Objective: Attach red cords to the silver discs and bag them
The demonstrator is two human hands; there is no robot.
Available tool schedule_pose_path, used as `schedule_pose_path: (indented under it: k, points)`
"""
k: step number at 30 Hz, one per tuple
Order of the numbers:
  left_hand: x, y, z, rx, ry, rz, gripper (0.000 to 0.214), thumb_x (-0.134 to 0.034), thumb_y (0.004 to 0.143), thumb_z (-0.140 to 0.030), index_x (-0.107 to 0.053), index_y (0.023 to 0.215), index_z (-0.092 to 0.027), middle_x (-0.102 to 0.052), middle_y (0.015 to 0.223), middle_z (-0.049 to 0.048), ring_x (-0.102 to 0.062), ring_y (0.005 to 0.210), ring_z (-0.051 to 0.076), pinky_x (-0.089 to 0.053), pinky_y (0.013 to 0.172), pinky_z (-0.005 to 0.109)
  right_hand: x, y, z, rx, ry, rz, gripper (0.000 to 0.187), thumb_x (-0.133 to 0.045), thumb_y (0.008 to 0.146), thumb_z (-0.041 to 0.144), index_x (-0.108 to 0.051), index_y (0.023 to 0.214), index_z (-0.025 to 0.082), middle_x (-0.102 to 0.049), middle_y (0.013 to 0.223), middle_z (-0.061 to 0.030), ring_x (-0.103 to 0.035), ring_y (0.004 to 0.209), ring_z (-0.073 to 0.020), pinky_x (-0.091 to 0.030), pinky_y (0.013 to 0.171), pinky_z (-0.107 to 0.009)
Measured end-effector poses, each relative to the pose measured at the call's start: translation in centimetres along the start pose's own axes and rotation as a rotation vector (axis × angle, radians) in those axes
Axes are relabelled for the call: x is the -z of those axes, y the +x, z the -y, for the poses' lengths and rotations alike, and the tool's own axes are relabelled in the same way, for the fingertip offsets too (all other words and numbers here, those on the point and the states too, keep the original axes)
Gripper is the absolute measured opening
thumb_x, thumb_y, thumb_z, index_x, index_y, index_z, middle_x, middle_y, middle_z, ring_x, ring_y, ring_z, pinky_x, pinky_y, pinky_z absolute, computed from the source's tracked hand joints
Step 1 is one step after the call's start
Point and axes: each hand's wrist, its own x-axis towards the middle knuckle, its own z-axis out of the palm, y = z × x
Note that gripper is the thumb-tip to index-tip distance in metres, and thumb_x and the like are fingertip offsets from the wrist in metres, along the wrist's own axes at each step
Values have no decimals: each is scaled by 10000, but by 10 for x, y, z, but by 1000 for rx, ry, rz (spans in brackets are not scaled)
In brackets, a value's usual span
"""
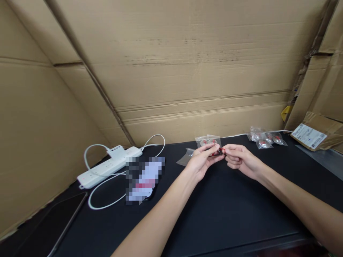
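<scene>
Both my hands meet above the black table in front of the cardboard wall. My left hand (199, 162) is closed around a small item with dark and red parts, mostly hidden by the fingers. A short red cord (223, 150) runs from it to my right hand (241, 159), which pinches the cord's end between thumb and forefinger, its other fingers curled. Right behind my left hand lies a clear plastic bag (198, 139) with round pale pieces and red bits inside. Another clear bag (184, 159), flat, lies left of that hand.
Several clear bags of round metallic pieces (264, 139) lie at the back right, beside a labelled cardboard package (316, 132). To the left are a white power strip (107, 169) with looping white cables, a pixelated patch over a phone-like object (150, 194), and a dark tablet-like device (53, 225).
</scene>
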Motion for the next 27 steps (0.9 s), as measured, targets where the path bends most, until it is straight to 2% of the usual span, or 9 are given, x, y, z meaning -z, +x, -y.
schedule_pose_path:
  k: [4, 9, 14, 20, 24, 27]
  points:
    - [-1, 0, 1, -28, -1, -67, 142, -760, 726, -115, -708, 854, -85, -686, 828, 88, -636, 746, 142, -578, 806, 371, -6, -3, 1, -20, -79, 22, 241, -711, 778, 362, -580, 874, 185, -268, 476, 121, -141, 431, -43, -113, 432, -222]
    - [-1, 1, 4, -19, 3, -150, 130, -745, 725, -73, -692, 843, -78, -669, 758, 78, -611, 669, 133, -580, 669, 316, -7, -3, -2, -13, -216, 15, 285, -742, 747, 365, -570, 876, 179, -363, 437, 122, -215, 393, -34, -150, 409, -194]
    - [0, 0, 5, -17, 19, -150, 135, -749, 716, -66, -684, 834, -81, -644, 706, 57, -592, 631, 125, -569, 630, 297, -6, -4, -1, -41, -368, 43, 293, -714, 759, 407, -579, 845, 161, -520, 425, 70, -297, 346, -37, -176, 374, -181]
    - [2, 0, 7, -5, 41, -133, 135, -773, 702, -106, -687, 805, -91, -655, 716, 67, -611, 636, 128, -553, 640, 274, -7, -6, -1, -115, -333, 152, 306, -699, 768, 424, -581, 835, 149, -597, 466, 28, -281, 337, -31, -183, 375, -186]
    - [6, 3, 8, -41, 18, -191, 113, -753, 726, -99, -678, 810, -90, -638, 658, 42, -584, 570, 99, -526, 589, 230, -13, -4, -11, -62, -405, 117, 381, -663, 799, 407, -603, 1057, 133, -639, 513, 12, -329, 349, -46, -246, 389, -193]
    - [6, 5, 9, -74, -29, -263, 79, -723, 757, -85, -659, 805, -87, -622, 620, 26, -584, 552, 98, -555, 656, 269, -21, -1, -22, -2, -509, 38, 533, -637, 816, 372, -522, 1275, 126, -655, 523, 16, -380, 349, -67, -269, 392, -194]
